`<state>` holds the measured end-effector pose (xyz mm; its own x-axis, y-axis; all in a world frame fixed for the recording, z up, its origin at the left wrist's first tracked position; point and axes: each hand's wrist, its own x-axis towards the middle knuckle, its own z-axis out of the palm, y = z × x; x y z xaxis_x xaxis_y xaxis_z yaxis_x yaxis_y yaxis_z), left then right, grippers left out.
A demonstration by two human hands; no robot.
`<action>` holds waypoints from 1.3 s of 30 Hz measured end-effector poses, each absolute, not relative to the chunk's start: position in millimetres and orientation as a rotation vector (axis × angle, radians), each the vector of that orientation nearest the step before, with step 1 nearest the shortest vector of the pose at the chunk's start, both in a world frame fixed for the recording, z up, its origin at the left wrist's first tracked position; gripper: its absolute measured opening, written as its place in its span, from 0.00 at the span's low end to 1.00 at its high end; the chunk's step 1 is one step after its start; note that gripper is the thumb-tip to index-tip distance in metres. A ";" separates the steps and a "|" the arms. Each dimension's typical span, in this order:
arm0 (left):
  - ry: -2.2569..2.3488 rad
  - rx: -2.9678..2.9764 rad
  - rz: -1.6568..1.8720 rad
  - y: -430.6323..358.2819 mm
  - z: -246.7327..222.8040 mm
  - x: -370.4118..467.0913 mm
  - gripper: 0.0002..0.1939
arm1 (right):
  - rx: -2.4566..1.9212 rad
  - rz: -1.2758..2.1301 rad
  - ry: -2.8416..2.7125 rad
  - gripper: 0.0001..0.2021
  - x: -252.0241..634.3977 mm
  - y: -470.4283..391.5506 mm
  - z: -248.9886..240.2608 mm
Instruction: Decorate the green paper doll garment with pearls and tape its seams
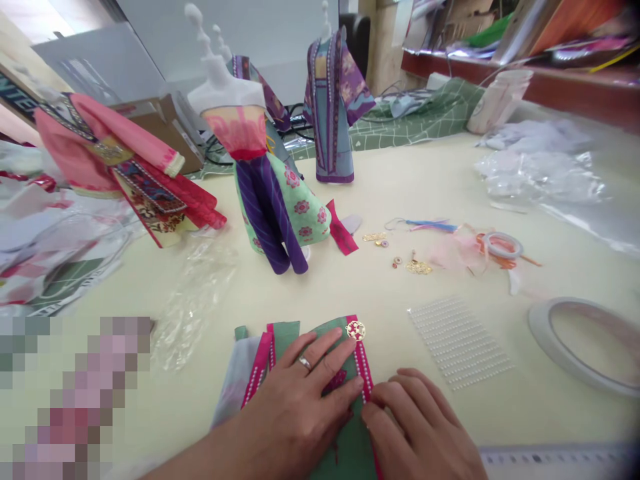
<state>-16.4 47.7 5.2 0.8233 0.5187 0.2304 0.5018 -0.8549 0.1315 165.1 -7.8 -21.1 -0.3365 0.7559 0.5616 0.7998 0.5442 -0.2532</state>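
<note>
A small green doll garment [287, 333] with pink trim lies flat at the front of the table. My left hand [305, 400] rests palm-down across it, fingers stretched and spread, with a ring on one finger. By its fingertips a round gold filigree ornament [356, 331] sits on the trim. A pearl bead strip [361, 363] runs down the pink border below the ornament. My right hand [420, 423] is closed at that border, its thumb and curled fingers pinching the strip's lower stretch. A sheet of pearl bead rows [460, 341] lies to the right.
Dressed doll forms stand at the back, one in purple trousers [265, 207], another in a blue robe [327, 127]. A pink doll robe [100, 140] leans left. Gold findings [419, 267], a tassel [433, 225], tape roll [575, 333] and ruler [555, 459] lie rightward.
</note>
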 end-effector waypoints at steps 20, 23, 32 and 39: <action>0.841 2.889 0.302 44.7 -0.6 -20.5 0.13 | -1.199 -0.101 -2.204 0.15 168.9 -11.5 -21.6; 0.839 2.878 0.318 44.0 -1.0 -20.5 0.13 | -1.184 -0.113 -2.203 0.16 170.4 -11.8 -19.8; 0.819 2.872 0.306 44.3 -1.0 -21.3 0.13 | -1.165 -0.120 -2.224 0.15 174.6 -14.4 -20.0; 0.814 2.880 0.329 45.5 -0.3 -20.9 0.13 | -1.171 -0.086 -2.253 0.13 175.3 -18.0 -25.6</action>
<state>-20.9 45.5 -0.3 0.8307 0.5292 0.1728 0.5008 -0.8459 0.1832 175.3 -18.0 -25.6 -0.4370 0.7267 0.5300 0.7651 0.6102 -0.2058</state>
